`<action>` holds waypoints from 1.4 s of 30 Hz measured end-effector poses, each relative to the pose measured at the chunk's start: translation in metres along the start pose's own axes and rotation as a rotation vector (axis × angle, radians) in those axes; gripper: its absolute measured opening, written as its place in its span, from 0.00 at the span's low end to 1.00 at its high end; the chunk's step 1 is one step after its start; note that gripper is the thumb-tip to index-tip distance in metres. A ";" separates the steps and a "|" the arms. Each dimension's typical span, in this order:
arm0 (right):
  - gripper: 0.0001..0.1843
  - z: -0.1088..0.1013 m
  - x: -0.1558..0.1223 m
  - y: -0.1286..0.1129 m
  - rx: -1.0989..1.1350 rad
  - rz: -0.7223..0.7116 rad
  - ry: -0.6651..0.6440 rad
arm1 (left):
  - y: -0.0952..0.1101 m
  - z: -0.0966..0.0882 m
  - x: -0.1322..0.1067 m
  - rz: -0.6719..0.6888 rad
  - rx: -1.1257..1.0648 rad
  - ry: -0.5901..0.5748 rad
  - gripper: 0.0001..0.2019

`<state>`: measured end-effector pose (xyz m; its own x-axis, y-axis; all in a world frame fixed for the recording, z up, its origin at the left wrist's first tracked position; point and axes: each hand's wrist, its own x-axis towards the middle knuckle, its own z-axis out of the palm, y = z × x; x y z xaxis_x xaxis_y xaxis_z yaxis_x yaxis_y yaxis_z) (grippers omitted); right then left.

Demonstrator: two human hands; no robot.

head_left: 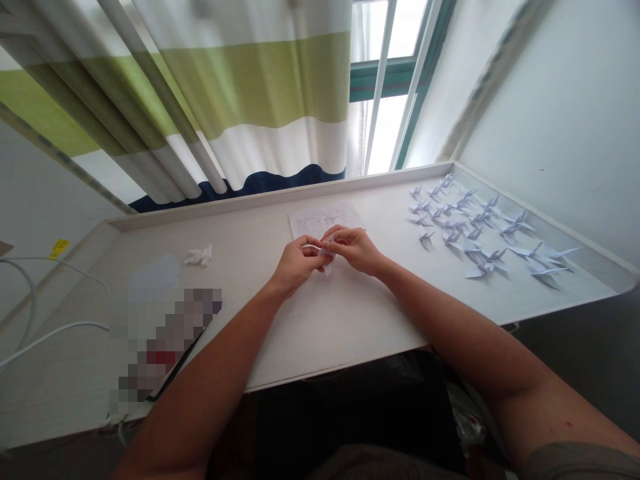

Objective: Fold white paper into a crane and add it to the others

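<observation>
My left hand (296, 263) and my right hand (356, 248) meet above the middle of the white table (320, 320). Both pinch a small piece of folded white paper (326, 257) between their fingertips. The fingers of both hands are curled and closed on it. Just behind my hands a printed sheet of paper (320, 219) lies flat on the table.
Several folded paper cranes (480, 230) are spread over the right part of the table. A crumpled bit of white paper (200, 255) and a flat sheet (155, 273) lie at the left, near white cables (50, 330). A striped curtain (225, 93) and a window (395, 80) stand behind.
</observation>
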<state>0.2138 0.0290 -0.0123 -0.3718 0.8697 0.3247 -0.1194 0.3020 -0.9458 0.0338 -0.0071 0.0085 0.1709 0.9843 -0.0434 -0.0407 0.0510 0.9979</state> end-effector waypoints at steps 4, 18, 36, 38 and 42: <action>0.21 0.000 0.000 -0.003 -0.046 -0.022 0.009 | 0.001 -0.002 0.001 -0.005 -0.022 -0.020 0.22; 0.30 -0.010 0.005 -0.008 -0.055 -0.030 0.169 | -0.001 -0.003 0.000 -0.135 -0.048 -0.117 0.26; 0.33 -0.005 0.006 -0.002 -0.157 -0.032 0.103 | -0.007 -0.010 0.005 -0.196 -0.035 -0.264 0.18; 0.33 -0.004 0.005 -0.003 -0.126 -0.011 0.087 | -0.008 -0.010 0.005 -0.180 -0.035 -0.268 0.18; 0.28 0.000 -0.001 -0.004 -0.016 0.093 -0.191 | -0.007 -0.011 0.004 -0.140 -0.040 -0.300 0.18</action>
<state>0.2146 0.0269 -0.0088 -0.5487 0.8045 0.2274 -0.0630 0.2315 -0.9708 0.0242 -0.0013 0.0011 0.4598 0.8739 -0.1576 -0.0337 0.1946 0.9803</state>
